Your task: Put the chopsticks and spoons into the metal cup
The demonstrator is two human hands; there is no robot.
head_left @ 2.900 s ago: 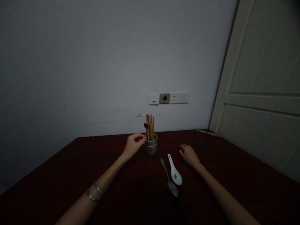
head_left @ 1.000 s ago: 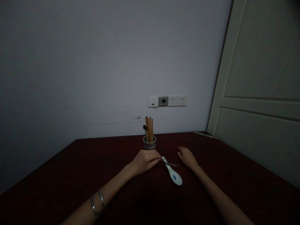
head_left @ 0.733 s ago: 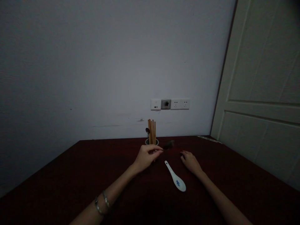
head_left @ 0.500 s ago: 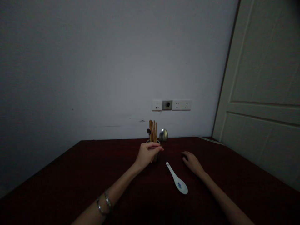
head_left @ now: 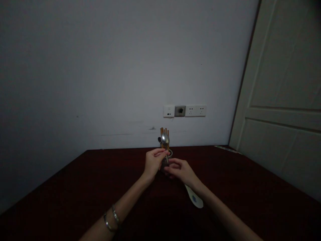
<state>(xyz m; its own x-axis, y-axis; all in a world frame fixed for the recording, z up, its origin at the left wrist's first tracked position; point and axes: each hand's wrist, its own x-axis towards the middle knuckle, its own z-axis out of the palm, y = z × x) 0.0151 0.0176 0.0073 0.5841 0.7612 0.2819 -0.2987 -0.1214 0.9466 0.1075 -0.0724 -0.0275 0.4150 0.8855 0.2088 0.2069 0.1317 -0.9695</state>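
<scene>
Both your hands are at the cup: your left hand pinches the metal spoon, bowl up before the chopsticks; your right hand curls its fingers there, grip unclear. The white spoon bears a blue mark, unreadably small.

There are one left hand and one right hand, three spoons (one metal spoon in the left grip, one small spoon just beyond, one white spoon nearer and rightward), one cup below the grip, two bracelets nearer and leftward, and perhaps five half-hidden chopsticks beyond.
</scene>
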